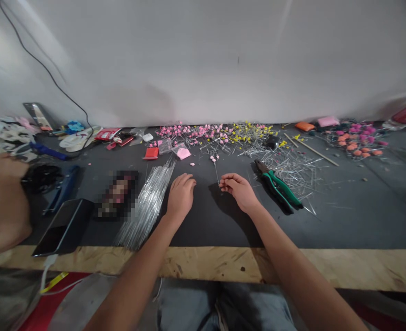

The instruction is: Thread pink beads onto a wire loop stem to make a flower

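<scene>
My right hand (pixel 239 189) pinches the lower end of a thin wire stem (pixel 217 173). Small pink clay pieces (pixel 214 158) sit at the stem's far end, which points away from me. To its left, my left hand (pixel 181 195) rests low over the dark table with its fingers curled together; whatever they may hold is hidden. A loose pink clay bit (pixel 192 164) lies just beyond those fingers. Beside my left forearm is a bundle of straight silvery wires (pixel 147 202). Pliers with green and black handles (pixel 278 186) lie right of my right hand.
Along the wall lie many pink-tipped stems (pixel 192 133), yellow-tipped stems (pixel 253 133) and scattered wires (pixel 295 170). Orange and magenta clusters (pixel 357 140) are at the right. A phone (pixel 61 227) lies at the front left, near another person's arm (pixel 4 207). The wooden table edge (pixel 216 264) runs in front.
</scene>
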Demonstrator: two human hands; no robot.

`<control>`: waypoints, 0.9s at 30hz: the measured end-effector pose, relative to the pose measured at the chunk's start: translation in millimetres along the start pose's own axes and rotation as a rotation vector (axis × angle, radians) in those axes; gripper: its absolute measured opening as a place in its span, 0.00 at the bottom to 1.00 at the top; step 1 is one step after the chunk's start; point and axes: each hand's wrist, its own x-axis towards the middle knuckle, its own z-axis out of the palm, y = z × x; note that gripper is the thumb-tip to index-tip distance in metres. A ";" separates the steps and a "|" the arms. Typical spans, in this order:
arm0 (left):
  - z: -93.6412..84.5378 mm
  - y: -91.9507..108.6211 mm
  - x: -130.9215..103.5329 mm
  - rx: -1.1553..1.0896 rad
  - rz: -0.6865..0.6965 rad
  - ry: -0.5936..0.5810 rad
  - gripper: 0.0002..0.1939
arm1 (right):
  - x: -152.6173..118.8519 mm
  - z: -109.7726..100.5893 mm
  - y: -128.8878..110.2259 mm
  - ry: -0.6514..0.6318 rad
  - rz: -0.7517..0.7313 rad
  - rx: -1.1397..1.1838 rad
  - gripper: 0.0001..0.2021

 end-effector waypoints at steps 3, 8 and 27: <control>-2.7 2.4 -15.6 0.024 0.043 -0.059 0.17 | 0.0 0.4 -0.2 0.008 0.003 -0.001 0.04; -9.6 10.2 -37.4 0.130 0.036 -0.112 0.22 | 0.0 1.0 0.2 0.021 0.006 -0.013 0.04; -13.9 28.1 -54.7 0.224 -0.056 -0.183 0.29 | -0.9 -1.8 2.2 0.004 -0.005 -0.004 0.03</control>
